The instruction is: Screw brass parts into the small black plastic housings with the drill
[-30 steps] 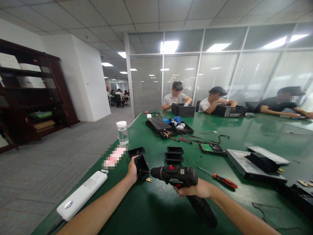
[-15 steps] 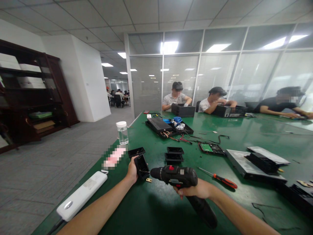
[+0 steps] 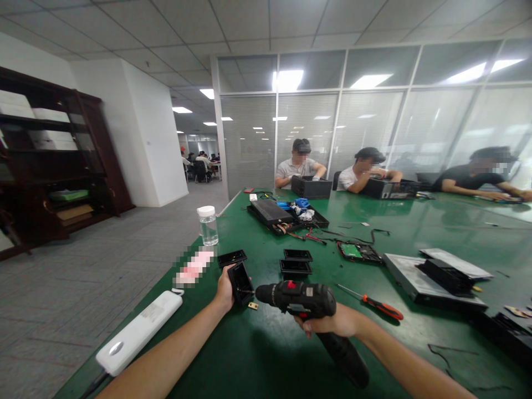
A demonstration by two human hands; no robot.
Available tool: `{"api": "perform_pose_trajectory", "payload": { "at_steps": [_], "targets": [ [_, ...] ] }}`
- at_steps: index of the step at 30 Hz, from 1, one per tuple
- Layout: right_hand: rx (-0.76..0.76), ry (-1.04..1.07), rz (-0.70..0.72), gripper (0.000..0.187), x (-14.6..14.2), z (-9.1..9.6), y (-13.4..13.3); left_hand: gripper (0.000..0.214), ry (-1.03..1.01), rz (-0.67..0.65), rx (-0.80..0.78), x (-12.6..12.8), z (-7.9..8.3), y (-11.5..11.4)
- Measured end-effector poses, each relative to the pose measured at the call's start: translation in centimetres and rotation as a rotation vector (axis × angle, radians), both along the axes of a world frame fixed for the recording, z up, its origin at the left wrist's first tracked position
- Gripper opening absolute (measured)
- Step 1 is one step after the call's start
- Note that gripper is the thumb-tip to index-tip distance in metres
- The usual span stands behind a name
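Note:
My left hand grips a small black plastic housing, holding it tilted on edge on the green table. My right hand is wrapped round the handle of a black cordless drill. The drill's bit points left into the housing's open side. A small brass-coloured piece lies on the table just below the bit.
A red-handled screwdriver lies right of the drill. Black trays, a circuit board, a water bottle and a white power strip sit around. Opened computer cases lie at right. Three people work at the table's far side.

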State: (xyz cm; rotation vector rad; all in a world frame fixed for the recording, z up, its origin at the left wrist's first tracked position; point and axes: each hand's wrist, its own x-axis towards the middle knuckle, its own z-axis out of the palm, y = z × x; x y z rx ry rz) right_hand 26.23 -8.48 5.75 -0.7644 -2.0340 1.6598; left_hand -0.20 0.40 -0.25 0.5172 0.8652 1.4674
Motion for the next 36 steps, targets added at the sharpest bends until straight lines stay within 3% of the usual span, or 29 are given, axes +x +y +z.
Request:
{"api": "perform_pose_trajectory", "payload": {
  "at_steps": [10, 21, 36],
  "targets": [
    [0.007, 0.017, 0.029, 0.018, 0.3, -1.4, 0.9, 0.022, 0.006, -0.008, -0.001, 0.0, -0.1, 0.0],
    [0.022, -0.015, 0.027, 0.013, 0.2, 0.1, -0.2, 0.022, 0.007, -0.005, -0.011, 0.1, 0.2, -0.1],
    [0.001, -0.001, -0.001, 0.016, 0.1, -0.5, 0.2, 0.021, -0.006, -0.008, -0.031, 0.1, 0.4, -0.3]
  ]
}}
